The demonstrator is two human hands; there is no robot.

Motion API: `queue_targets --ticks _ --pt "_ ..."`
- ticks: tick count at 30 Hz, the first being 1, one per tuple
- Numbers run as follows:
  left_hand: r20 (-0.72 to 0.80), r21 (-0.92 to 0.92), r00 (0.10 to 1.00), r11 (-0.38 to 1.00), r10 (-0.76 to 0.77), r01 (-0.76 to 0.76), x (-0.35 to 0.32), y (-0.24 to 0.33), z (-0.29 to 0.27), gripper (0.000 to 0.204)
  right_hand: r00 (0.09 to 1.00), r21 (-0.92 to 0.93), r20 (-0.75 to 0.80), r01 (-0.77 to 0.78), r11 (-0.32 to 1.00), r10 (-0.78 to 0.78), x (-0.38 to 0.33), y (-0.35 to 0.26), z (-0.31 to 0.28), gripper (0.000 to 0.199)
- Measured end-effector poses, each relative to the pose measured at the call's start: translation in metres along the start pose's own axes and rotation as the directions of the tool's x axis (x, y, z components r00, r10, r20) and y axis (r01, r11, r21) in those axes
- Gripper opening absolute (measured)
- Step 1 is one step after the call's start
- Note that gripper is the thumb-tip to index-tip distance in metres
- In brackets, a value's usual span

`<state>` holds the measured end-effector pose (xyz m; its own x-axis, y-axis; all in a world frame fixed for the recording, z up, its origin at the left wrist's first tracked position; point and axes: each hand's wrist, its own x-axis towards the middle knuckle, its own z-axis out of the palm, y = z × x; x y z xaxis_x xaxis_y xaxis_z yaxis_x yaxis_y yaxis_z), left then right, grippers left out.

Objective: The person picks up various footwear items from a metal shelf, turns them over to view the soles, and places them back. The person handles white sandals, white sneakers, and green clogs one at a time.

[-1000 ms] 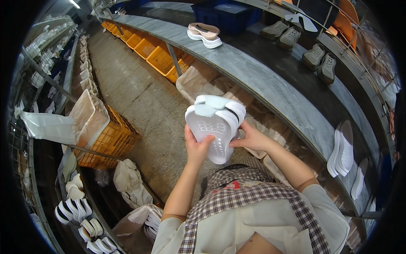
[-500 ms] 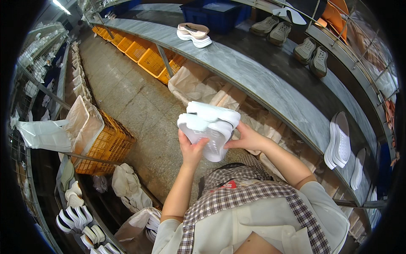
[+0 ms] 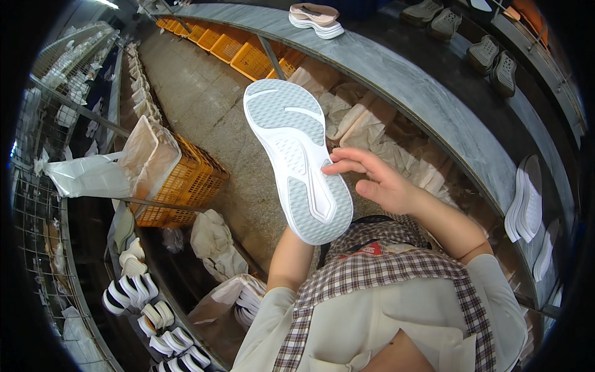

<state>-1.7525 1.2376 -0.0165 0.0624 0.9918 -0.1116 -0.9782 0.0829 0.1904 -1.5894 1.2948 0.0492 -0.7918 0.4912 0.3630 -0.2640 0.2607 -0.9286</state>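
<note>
A white shoe sole [image 3: 291,152] stands up in front of me, its underside turned my way. Pale grey-green textured pads cover its toe and heel ends. My left forearm [image 3: 290,260] runs up behind the heel end, and the sole hides my left hand, which bears it from the back. Beside the sole's right edge is my right hand [image 3: 378,180], its fingers stretched and parted, fingertips at the edge. Whether a second sole lies behind this one cannot be seen.
A long grey bench [image 3: 396,80] curves along the right, with a stacked pair of soles [image 3: 316,20], grey shoes [image 3: 483,54] and white soles [image 3: 527,198]. An orange crate [image 3: 186,186] stands left. Below it, a rack holds several soles [image 3: 130,291].
The white soles held between both hands have been turned, so one underside now faces me. My right hand has loosened its grip and spread its fingers. The view has shifted slightly.
</note>
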Motion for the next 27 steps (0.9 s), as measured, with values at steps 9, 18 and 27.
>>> queue_targets --ticks 9,18,27 --pt "-0.179 0.157 0.982 0.984 -0.059 0.088 0.025 -0.004 -0.011 0.047 0.983 -0.573 -0.141 -0.176 0.801 0.115 -0.019 -0.023 0.02 0.082" --pt "0.399 -0.198 0.902 0.946 -0.162 0.258 0.079 -0.019 0.0 0.066 0.717 0.747 -0.623 0.425 0.512 0.313 -0.078 0.0 -0.03 0.069" --pt "0.435 -0.151 0.826 0.875 -0.359 0.46 0.103 -0.042 0.023 0.073 0.057 0.207 -0.962 0.791 0.576 0.267 -0.263 0.008 -0.12 0.06"
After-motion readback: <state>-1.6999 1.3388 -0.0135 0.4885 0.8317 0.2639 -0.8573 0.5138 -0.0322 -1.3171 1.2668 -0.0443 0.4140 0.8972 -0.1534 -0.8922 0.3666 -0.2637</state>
